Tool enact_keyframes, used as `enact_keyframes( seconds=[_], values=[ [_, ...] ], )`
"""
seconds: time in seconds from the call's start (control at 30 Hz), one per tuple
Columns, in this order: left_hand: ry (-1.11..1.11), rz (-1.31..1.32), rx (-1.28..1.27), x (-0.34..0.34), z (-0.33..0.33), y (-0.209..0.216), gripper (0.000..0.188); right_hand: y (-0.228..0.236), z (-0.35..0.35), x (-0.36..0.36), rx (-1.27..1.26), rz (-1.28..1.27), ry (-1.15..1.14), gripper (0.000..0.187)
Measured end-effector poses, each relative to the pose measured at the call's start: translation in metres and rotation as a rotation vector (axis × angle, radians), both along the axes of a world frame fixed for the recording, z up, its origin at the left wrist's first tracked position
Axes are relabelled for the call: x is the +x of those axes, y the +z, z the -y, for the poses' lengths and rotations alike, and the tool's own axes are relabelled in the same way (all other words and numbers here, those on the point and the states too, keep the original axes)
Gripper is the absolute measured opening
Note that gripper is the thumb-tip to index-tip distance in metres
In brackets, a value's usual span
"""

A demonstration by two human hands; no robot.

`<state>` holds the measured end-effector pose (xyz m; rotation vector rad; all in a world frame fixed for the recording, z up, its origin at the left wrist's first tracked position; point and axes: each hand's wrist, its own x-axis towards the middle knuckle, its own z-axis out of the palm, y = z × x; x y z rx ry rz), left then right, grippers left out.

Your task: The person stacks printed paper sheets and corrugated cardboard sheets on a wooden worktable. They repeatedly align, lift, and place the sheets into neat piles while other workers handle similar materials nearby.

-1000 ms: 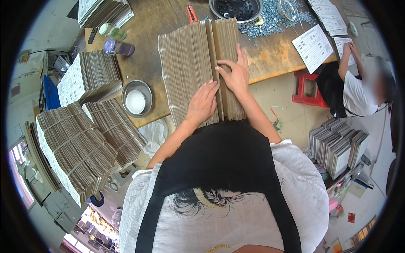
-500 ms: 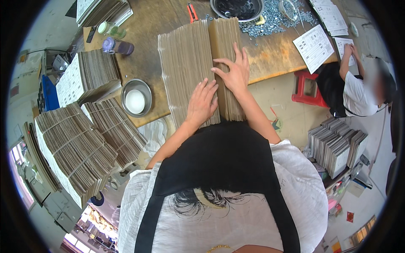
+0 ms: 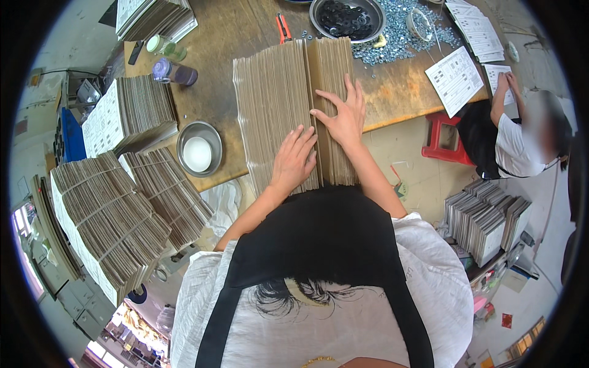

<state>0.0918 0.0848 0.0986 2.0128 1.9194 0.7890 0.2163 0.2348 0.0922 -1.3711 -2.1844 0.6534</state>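
Observation:
Two blocks of brown cards packed on edge lie in front of me, a wide left block [image 3: 270, 92] and a narrower right block [image 3: 332, 61]. Between them runs a dark gap with a brown card face showing along it. My left hand [image 3: 295, 161] rests on the near part of the wide block beside the gap, its fingers stretched out. Farther up, my right hand [image 3: 345, 119] lies across the narrow block, fingers spread, with thumb and forefinger reaching toward the gap. Neither hand grips anything that I can see.
On the wooden table [image 3: 399, 92] are red-handled pliers [image 3: 283, 28], a bowl of black rings [image 3: 348, 21], loose small metal pieces [image 3: 402, 30], a purple bottle [image 3: 175, 72] and a steel bowl [image 3: 199, 132]. Strapped card stacks [image 3: 110, 211] stand left. A co-worker [image 3: 521, 135] sits right, near a red stool [image 3: 438, 140].
The whole view has shifted a little, so the table and card blocks sit lower in the picture. Both hands keep nearly the same places on the cards.

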Motion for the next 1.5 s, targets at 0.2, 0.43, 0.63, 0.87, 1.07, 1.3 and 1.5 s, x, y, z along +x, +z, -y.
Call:
enact_keyframes(
  seconds=[0.2,0.43,0.63,0.87,1.07,1.3,1.5],
  values=[
    [0.004,-0.028,0.029,-0.001,-0.001,0.003,0.045,0.004,0.001,-0.005,0.002,0.044,-0.014,0.049],
    [-0.009,-0.019,0.011,-0.002,0.001,0.0,0.046,0.006,0.003,-0.012,-0.056,0.044,-0.018,0.049],
    [-0.012,-0.035,0.002,-0.005,0.003,0.001,0.045,0.005,0.002,-0.011,-0.106,-0.035,-0.012,0.051],
    [-0.001,-0.041,0.018,-0.007,0.006,0.002,0.045,-0.004,0.006,-0.013,0.019,0.014,0.0,0.034],
    [0.015,-0.044,0.036,-0.006,0.007,-0.002,0.047,-0.002,0.012,-0.021,0.02,0.002,0.009,0.035],
    [0.02,-0.022,0.025,-0.007,0.007,-0.002,0.048,0.002,0.009,-0.017,0.03,0.022,0.003,0.035],
    [0.03,-0.007,0.021,-0.006,0.006,-0.002,0.048,0.001,0.008,-0.015,0.021,0.017,0.013,0.034]
  ],
)
